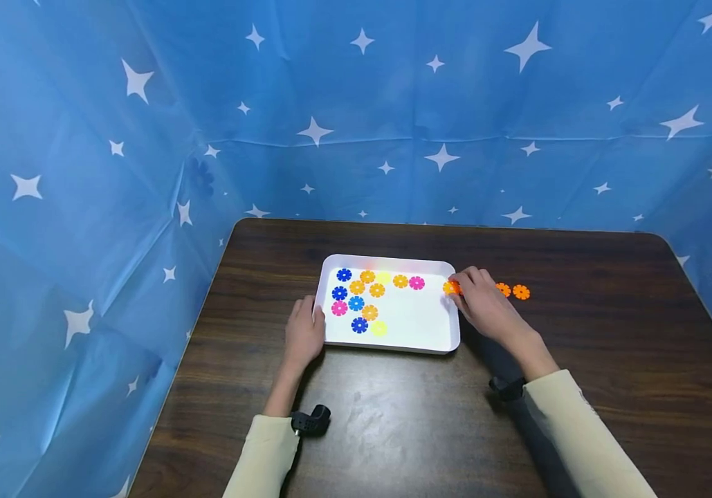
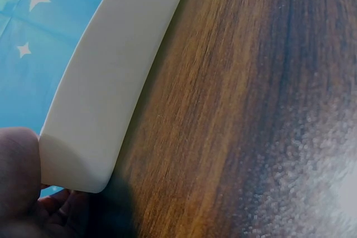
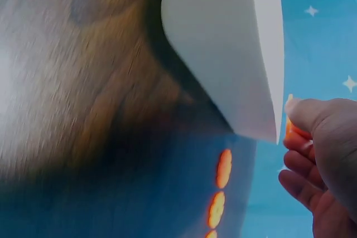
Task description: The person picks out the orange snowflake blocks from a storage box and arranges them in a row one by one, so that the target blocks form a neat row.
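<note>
A shallow white tray [image 1: 414,325] lies on the table, with several flower-shaped plastic discs spread mostly over its left half. My left hand [image 1: 306,333] holds the tray's left side, thumb at the wall; in the left wrist view the thumb [image 2: 19,171] and curled fingers meet the tray's corner. Over the tray's right rim, my right hand [image 1: 483,301] pinches an orange disc [image 3: 290,129] between thumb and fingers. A yellow-orange disc [image 1: 448,288] shows by the fingertips in the head view; whether it is the held one I cannot tell.
Right of the tray, orange discs [image 1: 521,292] lie in a row on the dark wooden table [image 1: 611,332]. In the tray are blue discs [image 1: 359,325], a pink disc [image 1: 416,283] and a pale yellow disc [image 1: 378,328]. A blue star-patterned curtain [image 1: 380,104] hangs behind.
</note>
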{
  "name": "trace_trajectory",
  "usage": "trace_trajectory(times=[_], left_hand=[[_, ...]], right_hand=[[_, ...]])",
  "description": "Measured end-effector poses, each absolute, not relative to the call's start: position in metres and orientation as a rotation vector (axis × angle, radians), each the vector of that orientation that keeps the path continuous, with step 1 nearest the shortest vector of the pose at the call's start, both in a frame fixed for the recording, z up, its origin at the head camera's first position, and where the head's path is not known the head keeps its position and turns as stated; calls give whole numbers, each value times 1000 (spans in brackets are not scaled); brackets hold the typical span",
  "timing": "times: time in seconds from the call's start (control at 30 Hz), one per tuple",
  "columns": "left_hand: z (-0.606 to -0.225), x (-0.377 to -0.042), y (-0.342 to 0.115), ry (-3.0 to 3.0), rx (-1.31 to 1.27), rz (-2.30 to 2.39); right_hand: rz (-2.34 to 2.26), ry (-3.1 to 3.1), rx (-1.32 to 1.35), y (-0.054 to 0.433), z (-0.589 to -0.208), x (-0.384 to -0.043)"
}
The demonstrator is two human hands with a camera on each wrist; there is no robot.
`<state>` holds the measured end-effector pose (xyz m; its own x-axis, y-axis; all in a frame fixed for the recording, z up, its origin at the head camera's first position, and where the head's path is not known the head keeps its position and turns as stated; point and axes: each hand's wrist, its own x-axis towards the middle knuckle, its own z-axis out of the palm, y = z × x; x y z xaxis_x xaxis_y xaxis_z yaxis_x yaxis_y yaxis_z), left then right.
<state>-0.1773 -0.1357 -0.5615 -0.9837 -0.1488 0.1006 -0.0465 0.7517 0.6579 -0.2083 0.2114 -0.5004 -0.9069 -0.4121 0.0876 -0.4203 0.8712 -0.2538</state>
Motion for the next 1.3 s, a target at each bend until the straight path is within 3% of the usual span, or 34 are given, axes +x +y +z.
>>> trace_trajectory(times=[1.3], left_hand=[[-561,-177,-136,-2838,222,-1116]], right_hand=[[461,-3086,405,299,-519,-211]])
